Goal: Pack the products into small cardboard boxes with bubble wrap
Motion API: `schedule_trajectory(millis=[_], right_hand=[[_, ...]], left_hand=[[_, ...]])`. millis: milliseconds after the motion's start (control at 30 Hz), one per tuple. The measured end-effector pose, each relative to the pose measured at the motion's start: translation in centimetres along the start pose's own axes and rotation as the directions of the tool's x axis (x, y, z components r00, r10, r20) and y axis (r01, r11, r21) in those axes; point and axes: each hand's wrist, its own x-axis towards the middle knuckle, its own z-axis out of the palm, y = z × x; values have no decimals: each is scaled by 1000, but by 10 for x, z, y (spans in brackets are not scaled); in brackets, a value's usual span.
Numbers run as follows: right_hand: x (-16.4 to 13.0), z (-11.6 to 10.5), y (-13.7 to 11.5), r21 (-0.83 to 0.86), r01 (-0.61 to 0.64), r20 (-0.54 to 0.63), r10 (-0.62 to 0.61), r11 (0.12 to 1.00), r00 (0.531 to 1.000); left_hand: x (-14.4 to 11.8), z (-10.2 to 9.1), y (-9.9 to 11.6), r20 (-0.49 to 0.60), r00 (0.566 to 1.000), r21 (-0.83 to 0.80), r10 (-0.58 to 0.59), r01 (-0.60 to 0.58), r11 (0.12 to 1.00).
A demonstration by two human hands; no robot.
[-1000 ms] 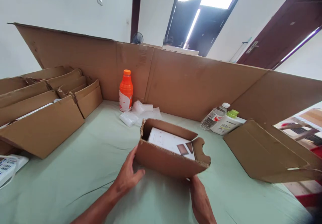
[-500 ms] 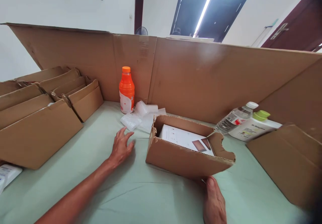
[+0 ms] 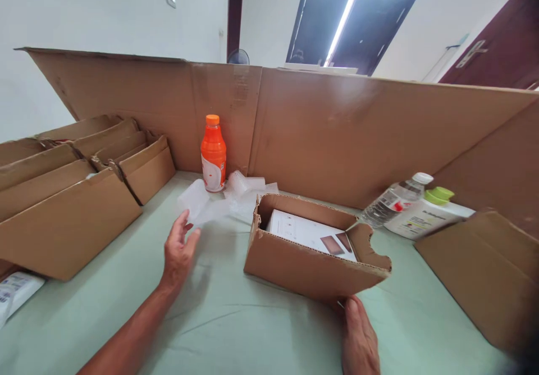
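Note:
An open cardboard box (image 3: 311,274) lies in front of me, with a white printed box (image 3: 303,232) inside it. My right hand (image 3: 360,335) grips its near lower edge; the thumb shows against the side, and the fingers are mostly hidden beneath. To the left, my left hand (image 3: 179,251) is open, thumb apart from the fingers. Its fingertips meet or nearly meet one end of the crumpled clear bubble wrap (image 3: 210,209), though I cannot tell whether they touch. Behind the wrap stands an orange bottle (image 3: 214,156).
Several cardboard compartments (image 3: 67,218) stand on the left, with a white packet (image 3: 23,293) beneath their near edge. At right, a clear bottle (image 3: 387,204) and a white bottle with green cap (image 3: 425,215) lean beside another cardboard box (image 3: 484,274). A tall cardboard wall (image 3: 337,133) closes the back.
My left hand has moved left and its wrist has turned more upright. Part of the bubble wrap has shifted left, in front of the orange bottle. My right hand and the box barely moved.

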Motion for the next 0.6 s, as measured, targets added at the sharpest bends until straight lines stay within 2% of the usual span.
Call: schedule_trajectory(millis=[67, 133, 200, 267, 300, 333, 433, 500, 600], right_hand=[[-1, 1, -3, 7, 8, 6, -8, 1000, 1000], [-2, 1, -7, 11, 27, 27, -27, 1000, 999], [-3, 1, -9, 13, 43, 41, -43, 999, 998], [-4, 1, -10, 32, 54, 48, -56, 998, 997], [-4, 1, -10, 41, 58, 50, -60, 997, 997], [-4, 1, -9, 49, 58, 51, -60, 997, 997], [-3, 1, -6, 62, 26, 59, -30, 998, 998], [-3, 2, -5, 66, 3, 54, -7, 998, 999], [-3, 3, -5, 69, -3, 38, 1, 998, 999]], left_hand=[[-13, -27, 14, -64, 995, -267, -78, 58, 962], [-23, -52, 23, -18, 980, -456, -196, 166, 874], [-30, -74, 25, 134, 937, -394, -322, 349, 850], [-35, -90, 20, 277, 870, -161, -407, 460, 873], [-36, -96, 16, 323, 857, -15, -402, 429, 903], [-37, -100, 11, 347, 864, 124, -365, 343, 931], [-33, -104, 0, 351, 918, 398, -186, 34, 917], [-24, -100, 0, 330, 938, 462, -104, -65, 884], [-4, -76, 12, 401, 916, 470, -5, -201, 859]])
